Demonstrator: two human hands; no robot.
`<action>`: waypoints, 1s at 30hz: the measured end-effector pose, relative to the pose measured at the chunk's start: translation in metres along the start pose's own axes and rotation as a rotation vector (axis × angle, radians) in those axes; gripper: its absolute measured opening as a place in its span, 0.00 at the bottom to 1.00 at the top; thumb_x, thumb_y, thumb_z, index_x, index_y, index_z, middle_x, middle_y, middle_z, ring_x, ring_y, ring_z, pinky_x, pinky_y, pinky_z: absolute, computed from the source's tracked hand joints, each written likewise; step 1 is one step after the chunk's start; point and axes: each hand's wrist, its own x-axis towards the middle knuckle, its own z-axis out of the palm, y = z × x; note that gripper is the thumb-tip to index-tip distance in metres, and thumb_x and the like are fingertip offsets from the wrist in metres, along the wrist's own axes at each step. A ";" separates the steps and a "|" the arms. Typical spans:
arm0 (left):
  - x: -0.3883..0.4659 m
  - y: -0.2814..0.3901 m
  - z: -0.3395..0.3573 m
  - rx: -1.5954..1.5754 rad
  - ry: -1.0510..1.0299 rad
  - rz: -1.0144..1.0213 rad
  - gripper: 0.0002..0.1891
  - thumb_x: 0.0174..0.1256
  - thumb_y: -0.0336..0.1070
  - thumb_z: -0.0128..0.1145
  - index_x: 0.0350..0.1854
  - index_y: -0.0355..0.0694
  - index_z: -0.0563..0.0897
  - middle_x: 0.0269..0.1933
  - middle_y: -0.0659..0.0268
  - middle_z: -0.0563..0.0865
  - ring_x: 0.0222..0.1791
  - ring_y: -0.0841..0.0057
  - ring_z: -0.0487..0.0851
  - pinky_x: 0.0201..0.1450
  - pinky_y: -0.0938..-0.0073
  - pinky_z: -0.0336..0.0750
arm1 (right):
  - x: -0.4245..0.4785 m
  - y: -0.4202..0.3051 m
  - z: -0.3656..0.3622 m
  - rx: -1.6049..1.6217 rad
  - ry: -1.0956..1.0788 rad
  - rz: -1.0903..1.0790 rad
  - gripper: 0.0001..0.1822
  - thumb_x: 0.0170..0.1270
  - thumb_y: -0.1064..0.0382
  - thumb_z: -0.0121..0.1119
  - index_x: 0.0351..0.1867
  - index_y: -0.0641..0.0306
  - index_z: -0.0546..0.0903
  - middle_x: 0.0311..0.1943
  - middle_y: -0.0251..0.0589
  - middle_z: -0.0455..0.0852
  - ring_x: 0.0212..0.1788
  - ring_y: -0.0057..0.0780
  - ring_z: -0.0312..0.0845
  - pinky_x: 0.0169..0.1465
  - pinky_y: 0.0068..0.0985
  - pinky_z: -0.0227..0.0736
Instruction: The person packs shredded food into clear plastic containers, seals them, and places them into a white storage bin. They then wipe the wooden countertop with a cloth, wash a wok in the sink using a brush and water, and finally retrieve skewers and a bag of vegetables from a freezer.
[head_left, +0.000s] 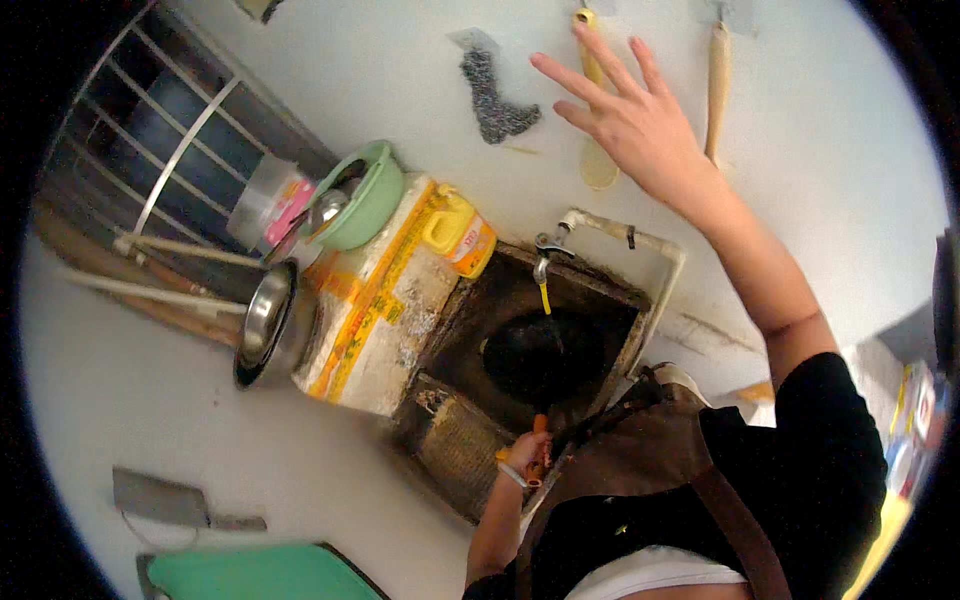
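My left hand (529, 451), with a pale band at the wrist, grips the orange-brown handle (539, 426) of a dark round wok (517, 356). The wok lies in a grimy dark sink (461, 334) under a metal tap (547, 247) with a yellow nozzle. A thin stream seems to fall from the nozzle. Raised in front of the pale wall, my right hand (634, 124) has its fingers spread. Behind those fingers hangs a yellow-handled utensil (598, 166); whether they touch it cannot be told.
Left of the sink, a taped foam box (360, 352) bears a green basin (375, 202) with utensils and a yellow jug (469, 240). Metal bowls (266, 315) stand beyond. A wooden-handled tool (718, 90) hangs at right. A cleaver (161, 499) and green board (247, 574) are lower left.
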 end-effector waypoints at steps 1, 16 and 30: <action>-0.001 -0.001 -0.006 0.028 -0.056 -0.025 0.09 0.62 0.38 0.55 0.26 0.41 0.74 0.21 0.67 0.76 0.19 0.76 0.74 0.24 0.73 0.71 | 0.001 0.003 0.002 -0.054 -0.070 -0.022 0.15 0.54 0.64 0.55 0.44 0.50 0.84 0.64 0.33 0.69 0.72 0.37 0.51 0.68 0.47 0.54; -0.005 0.013 -0.048 -0.865 -0.337 -0.146 0.07 0.65 0.35 0.56 0.39 0.40 0.74 0.28 0.67 0.77 0.24 0.82 0.76 0.25 0.84 0.71 | 0.023 -0.147 0.070 0.963 0.194 0.192 0.08 0.57 0.66 0.59 0.39 0.59 0.80 0.35 0.44 0.82 0.35 0.40 0.79 0.42 0.36 0.73; -0.032 0.021 -0.040 -0.833 -0.199 -0.281 0.08 0.67 0.39 0.52 0.44 0.45 0.72 0.24 0.74 0.71 0.17 0.88 0.65 0.17 0.90 0.60 | -0.232 -0.334 0.250 0.870 -1.596 0.108 0.24 0.61 0.65 0.52 0.59 0.61 0.64 0.38 0.58 0.81 0.43 0.59 0.78 0.44 0.46 0.75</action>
